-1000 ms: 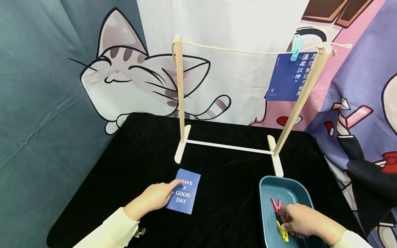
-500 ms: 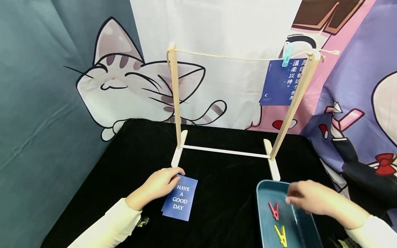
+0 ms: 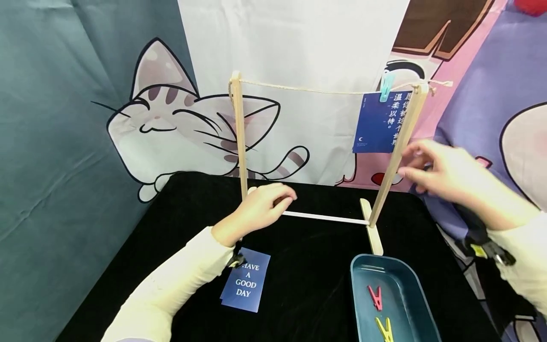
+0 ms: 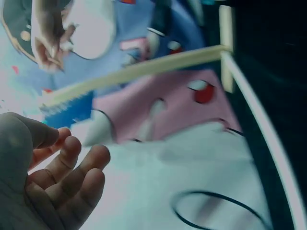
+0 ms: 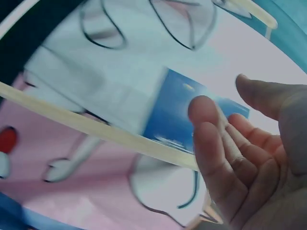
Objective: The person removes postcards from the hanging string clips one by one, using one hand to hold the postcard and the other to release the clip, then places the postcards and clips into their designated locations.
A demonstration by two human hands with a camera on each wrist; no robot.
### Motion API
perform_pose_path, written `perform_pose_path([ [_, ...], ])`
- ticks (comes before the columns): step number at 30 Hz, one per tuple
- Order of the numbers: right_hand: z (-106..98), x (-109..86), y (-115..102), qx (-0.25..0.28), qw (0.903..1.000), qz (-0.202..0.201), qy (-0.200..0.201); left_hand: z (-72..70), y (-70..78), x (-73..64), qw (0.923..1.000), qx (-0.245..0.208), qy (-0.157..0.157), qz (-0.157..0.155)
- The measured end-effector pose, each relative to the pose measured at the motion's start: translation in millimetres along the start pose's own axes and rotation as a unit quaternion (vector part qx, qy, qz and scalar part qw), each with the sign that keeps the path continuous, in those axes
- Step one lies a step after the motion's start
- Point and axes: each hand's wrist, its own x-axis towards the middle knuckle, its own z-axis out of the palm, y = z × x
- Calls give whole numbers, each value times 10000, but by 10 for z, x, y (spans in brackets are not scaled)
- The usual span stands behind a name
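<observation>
A blue card with white Chinese characters [image 3: 372,123] hangs from the rope [image 3: 299,89] by a light blue clothespin [image 3: 386,86], near the right post. Just right of that post, my right hand [image 3: 448,175] is raised with loosely bent fingers; in the right wrist view the thumb stands apart from the fingertips and nothing is held. My left hand [image 3: 262,206] is in the air by the left post, its fingers [image 4: 72,148] relaxed around nothing. Beneath the left wrist lie blue cards reading "HAVE A GOOD DAY" [image 3: 245,287], partly covered by the wrist strap.
At the lower right, a teal tray [image 3: 356,285] holds a red clothespin [image 3: 376,298] and a yellow clothespin [image 3: 386,328]. The wooden frame [image 3: 239,137] stands at the back of the black table, before a cartoon cloth backdrop.
My right hand has left the tray and risen beside the right post. My left hand has come off the cards and moved up and to the right. Both clothespins stay in the tray.
</observation>
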Motion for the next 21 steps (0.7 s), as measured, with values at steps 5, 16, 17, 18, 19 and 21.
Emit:
perform_pose_path([
  [5, -400, 349, -225, 214, 9986, 42, 492, -87, 232, 534, 9980, -440, 138, 433],
  [16, -779, 1026, -319, 1348, 9886, 414, 534, -23, 375, 1459, 9832, -1392, -103, -1179],
  [17, -781, 1081, -325, 1506, 9865, 499, 411, -1, 384, 1518, 9791, -1499, -159, -1364],
  [18, -781, 1131, -332, 1636, 9844, 587, 280, 26, 391, 1575, 9751, -1611, -197, -1514],
  [19, -777, 1176, -343, 1740, 9824, 671, 138, 56, 399, 1627, 9702, -1739, -251, -1666],
  [21, -763, 1254, -367, 1838, 9797, 768, -223, 143, 408, 1728, 9576, -2124, -300, -1925],
])
